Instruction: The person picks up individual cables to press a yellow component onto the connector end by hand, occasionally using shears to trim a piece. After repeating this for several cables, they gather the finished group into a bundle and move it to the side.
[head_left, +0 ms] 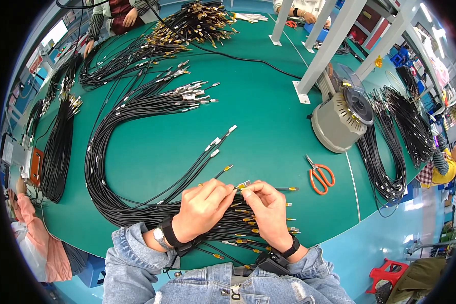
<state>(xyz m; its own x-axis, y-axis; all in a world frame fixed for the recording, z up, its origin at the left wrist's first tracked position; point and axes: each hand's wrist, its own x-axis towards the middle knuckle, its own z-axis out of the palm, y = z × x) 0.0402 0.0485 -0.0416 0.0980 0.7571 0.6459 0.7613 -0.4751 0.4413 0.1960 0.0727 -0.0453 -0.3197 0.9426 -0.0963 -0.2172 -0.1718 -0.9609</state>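
Over the near edge of a green table (268, 131), my left hand (202, 205) and my right hand (267, 207) meet with their fingertips pinched. Between them is the tip of a black cable, with a small white and yellow cable end (243, 185) showing. Both hands are closed on it. A bundle of black cables (93, 167) curves round on the left and runs beneath my hands. Several yellow-tipped ends (253, 230) fan out under my right wrist. Ahead of my left hand, a few cable ends with white sleeves (215, 143) stick out from the bundle.
Orange-handled scissors (320, 175) lie right of my hands. Behind them stand a grey machine (339, 121) and metal posts (334, 48). More cables heap at the far side (192, 25), and others hang at the right (385, 162). Co-workers sit around the table; a red stool (387, 273) stands lower right.
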